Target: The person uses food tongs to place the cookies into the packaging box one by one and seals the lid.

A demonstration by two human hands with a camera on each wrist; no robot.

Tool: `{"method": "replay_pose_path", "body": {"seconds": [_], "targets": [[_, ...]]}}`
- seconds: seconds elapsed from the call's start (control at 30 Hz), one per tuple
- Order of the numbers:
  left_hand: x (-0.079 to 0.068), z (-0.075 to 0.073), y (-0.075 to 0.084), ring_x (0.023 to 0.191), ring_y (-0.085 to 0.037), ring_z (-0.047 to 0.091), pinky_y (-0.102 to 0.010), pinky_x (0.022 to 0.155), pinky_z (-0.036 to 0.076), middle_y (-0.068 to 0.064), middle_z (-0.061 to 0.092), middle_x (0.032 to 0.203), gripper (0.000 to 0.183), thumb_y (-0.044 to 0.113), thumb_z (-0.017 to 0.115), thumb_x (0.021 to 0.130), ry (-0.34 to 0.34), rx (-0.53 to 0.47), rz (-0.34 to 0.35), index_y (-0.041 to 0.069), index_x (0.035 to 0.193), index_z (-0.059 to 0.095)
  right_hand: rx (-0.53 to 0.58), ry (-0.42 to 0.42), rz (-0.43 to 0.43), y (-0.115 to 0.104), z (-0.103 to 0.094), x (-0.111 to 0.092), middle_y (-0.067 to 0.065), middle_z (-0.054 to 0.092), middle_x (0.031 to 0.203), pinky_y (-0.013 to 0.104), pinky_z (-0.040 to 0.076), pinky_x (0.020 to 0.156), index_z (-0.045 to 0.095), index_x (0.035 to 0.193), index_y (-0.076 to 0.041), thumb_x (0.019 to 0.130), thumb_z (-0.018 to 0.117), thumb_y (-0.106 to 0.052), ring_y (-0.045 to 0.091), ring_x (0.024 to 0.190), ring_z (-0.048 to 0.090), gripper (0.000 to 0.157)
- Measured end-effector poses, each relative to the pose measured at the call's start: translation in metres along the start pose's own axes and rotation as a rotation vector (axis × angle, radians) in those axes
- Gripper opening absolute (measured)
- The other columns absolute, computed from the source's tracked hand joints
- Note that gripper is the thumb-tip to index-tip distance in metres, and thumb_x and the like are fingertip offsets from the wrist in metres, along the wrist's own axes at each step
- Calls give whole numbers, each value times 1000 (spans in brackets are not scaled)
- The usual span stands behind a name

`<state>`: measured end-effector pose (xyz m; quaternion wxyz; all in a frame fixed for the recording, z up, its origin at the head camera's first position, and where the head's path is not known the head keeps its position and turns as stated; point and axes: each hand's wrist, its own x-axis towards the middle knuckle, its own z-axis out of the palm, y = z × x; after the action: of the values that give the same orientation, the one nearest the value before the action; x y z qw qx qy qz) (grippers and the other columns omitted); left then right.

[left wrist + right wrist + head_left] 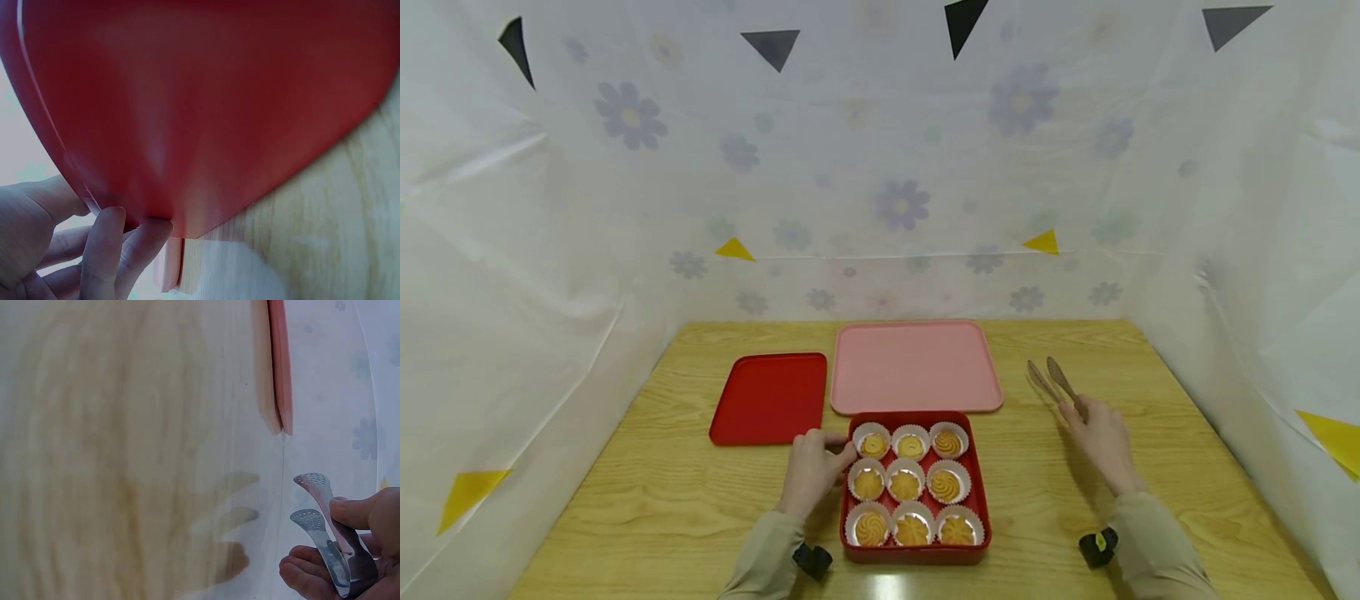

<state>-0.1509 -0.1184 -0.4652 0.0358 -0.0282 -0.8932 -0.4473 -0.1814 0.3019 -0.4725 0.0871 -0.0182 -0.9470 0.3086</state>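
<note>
A red box holds rows of round yellow cookies, each in a white paper cup. At its upper left edge, my left hand grips the wall, thumb at the rim and fingers on the outer side. In the left wrist view the box's smooth red side fills most of the picture. To the right, my right hand holds metal tongs, their perforated tips apart and nothing between them. The right wrist view shows the tongs above the table, thumb along one arm.
Behind the box lies a pink tray. A flat red tray sits to its left, behind my left hand. The wooden table is enclosed by white flower-print sheeting at the back and sides.
</note>
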Motion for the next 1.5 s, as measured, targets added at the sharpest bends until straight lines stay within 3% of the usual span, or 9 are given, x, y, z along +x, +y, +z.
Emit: {"method": "replay_pose_path", "body": {"seconds": [0.2, 0.43, 0.53, 0.7, 1.07, 1.5], "targets": [[0, 0, 0, 52, -9, 65, -22, 48, 51, -14, 77, 81, 18, 10, 70, 86, -4, 2, -2, -2, 97, 79, -22, -13, -1, 0, 2, 0, 7, 54, 59, 26, 33, 41, 64, 99, 13, 103, 54, -22, 14, 45, 41, 37], [0, 1, -1, 50, -7, 63, -24, 48, 51, -14, 77, 80, 18, 10, 70, 86, 7, 13, 8, -1, 96, 80, -54, -39, -13, 2, 4, 0, 34, 69, 86, 36, 43, 52, 60, 113, 21, 103, 55, -20, 20, 56, 55, 43], [0, 1, -1, 49, -7, 63, -24, 49, 51, -13, 77, 80, 18, 10, 70, 85, 12, 18, 12, -1, 96, 80, -70, -49, -12, 2, 4, -1, 25, 67, 75, 34, 38, 51, 64, 100, 15, 103, 55, -22, 19, 54, 50, 38], [0, 1, 0, 49, -6, 62, -24, 50, 51, -12, 77, 79, 18, 11, 71, 85, 13, 31, 9, 0, 96, 80, -75, -59, -12, 1, 4, -3, 4, 52, 58, 29, 32, 47, 63, 81, 2, 102, 56, -23, 15, 50, 39, 33], [0, 0, 1, 50, -9, 63, -24, 48, 51, -13, 77, 80, 19, 9, 70, 85, 18, 12, 9, -2, 97, 79, -115, -70, -8, 1, 6, -4, 2, 45, 57, 27, 31, 44, 56, 71, -4, 99, 60, -21, 14, 49, 37, 33], [0, -1, 2, 51, -9, 64, -23, 49, 51, -14, 77, 81, 19, 9, 70, 84, 8, 1, 2, -3, 96, 79, -157, -85, -27, 1, 9, -5, 4, 47, 58, 30, 33, 46, 54, 72, -2, 94, 66, -17, 16, 50, 40, 29]]}}
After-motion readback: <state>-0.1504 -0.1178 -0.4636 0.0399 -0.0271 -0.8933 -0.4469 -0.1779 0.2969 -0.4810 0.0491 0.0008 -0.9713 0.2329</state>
